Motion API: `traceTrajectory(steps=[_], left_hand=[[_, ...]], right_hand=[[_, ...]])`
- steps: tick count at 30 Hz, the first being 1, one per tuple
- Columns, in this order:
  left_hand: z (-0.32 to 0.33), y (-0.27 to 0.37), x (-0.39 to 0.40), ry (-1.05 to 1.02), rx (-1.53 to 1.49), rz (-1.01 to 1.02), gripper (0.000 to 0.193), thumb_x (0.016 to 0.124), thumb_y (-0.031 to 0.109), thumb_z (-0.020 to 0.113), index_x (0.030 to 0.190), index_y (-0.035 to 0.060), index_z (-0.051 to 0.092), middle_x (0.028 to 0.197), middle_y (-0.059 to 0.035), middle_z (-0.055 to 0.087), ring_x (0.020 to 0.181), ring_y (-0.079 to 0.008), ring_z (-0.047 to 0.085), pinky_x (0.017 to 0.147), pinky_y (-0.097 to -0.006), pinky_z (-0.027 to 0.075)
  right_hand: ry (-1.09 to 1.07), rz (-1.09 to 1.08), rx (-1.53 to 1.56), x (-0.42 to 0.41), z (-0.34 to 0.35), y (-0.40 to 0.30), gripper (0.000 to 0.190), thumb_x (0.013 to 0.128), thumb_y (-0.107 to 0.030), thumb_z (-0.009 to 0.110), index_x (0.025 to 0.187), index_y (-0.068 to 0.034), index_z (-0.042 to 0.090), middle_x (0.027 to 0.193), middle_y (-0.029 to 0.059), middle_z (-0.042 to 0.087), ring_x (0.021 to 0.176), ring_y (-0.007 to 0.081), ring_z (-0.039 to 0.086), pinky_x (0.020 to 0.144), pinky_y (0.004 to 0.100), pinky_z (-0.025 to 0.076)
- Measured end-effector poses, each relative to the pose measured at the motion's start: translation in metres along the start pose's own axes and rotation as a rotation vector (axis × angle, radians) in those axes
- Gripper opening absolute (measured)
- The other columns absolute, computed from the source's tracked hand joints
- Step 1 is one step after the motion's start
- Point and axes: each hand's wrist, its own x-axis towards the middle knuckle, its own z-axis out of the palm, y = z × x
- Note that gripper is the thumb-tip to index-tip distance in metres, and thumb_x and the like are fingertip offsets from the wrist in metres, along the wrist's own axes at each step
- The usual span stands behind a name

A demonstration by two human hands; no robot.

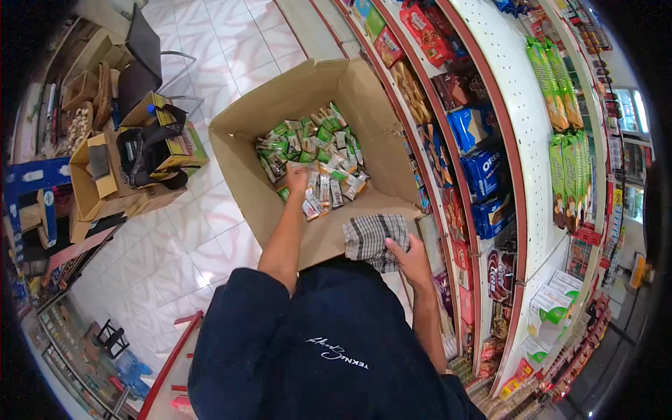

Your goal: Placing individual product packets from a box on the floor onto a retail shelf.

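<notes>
Before me a large cardboard box stands with its top open. Many small green, white and orange wrapped packets lie heaped on its bottom. My left hand reaches down inside and touches the near left part of the heap. Its fingertips are partly hidden among the wrappers, so whether they pinch a packet is unclear. At the box's near right edge my right hand holds a folded checked cloth, thumb on top. The cloth covers part of that edge.
Shelves with snack packs, among them blue Oreo packs, rise close on my right. Green wafer packs hang farther right. On the left are smaller cardboard boxes, a black bag and a dark chair on the tiled floor.
</notes>
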Motion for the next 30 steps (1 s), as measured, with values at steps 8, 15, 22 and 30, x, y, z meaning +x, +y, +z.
traceTrajectory(steps=[8, 15, 22, 30], left_hand=[[-0.046, -0.114, 0.009, -0.028, 0.526, 0.065, 0.036, 0.074, 0.014, 0.068, 0.109, 0.0065, 0.070, 0.105, -0.0243, 0.067, 0.100, -0.0384, 0.065, 0.087, -0.0391, 0.051], [-0.020, -0.104, -0.018, -0.135, 0.578, 0.062, 0.062, 0.073, 0.013, 0.070, 0.132, 0.0054, 0.053, 0.119, -0.0250, 0.061, 0.112, -0.0367, 0.059, 0.096, -0.0404, 0.048], [-0.009, -0.084, -0.019, -0.230, 0.810, -0.022, 0.051, 0.075, 0.013, 0.069, 0.123, 0.0038, 0.054, 0.120, -0.0248, 0.058, 0.112, -0.0390, 0.057, 0.095, -0.0446, 0.048], [-0.012, -0.075, -0.024, -0.310, 0.775, 0.229, 0.019, 0.073, 0.011, 0.069, 0.091, 0.0089, 0.064, 0.099, -0.0171, 0.066, 0.094, -0.0345, 0.065, 0.083, -0.0441, 0.052]], right_hand=[[-0.005, 0.048, 0.103, 0.012, 0.008, 0.000, 0.030, 0.090, -0.018, 0.069, 0.111, 0.003, 0.061, 0.097, 0.0039, 0.067, 0.086, 0.0092, 0.059, 0.079, 0.0270, 0.049], [0.031, 0.121, 0.115, 0.013, 0.006, -0.005, 0.033, 0.091, -0.018, 0.067, 0.116, 0.003, 0.061, 0.103, 0.0053, 0.067, 0.091, 0.0105, 0.060, 0.085, 0.0277, 0.047], [0.049, 0.152, 0.039, 0.015, 0.004, -0.013, 0.031, 0.091, -0.019, 0.067, 0.113, 0.002, 0.062, 0.101, 0.0045, 0.067, 0.089, 0.0105, 0.060, 0.083, 0.0276, 0.047], [0.048, 0.167, 0.048, 0.015, 0.005, -0.019, 0.031, 0.091, -0.020, 0.067, 0.112, 0.002, 0.062, 0.098, 0.0037, 0.067, 0.085, 0.0103, 0.058, 0.081, 0.0268, 0.047]])
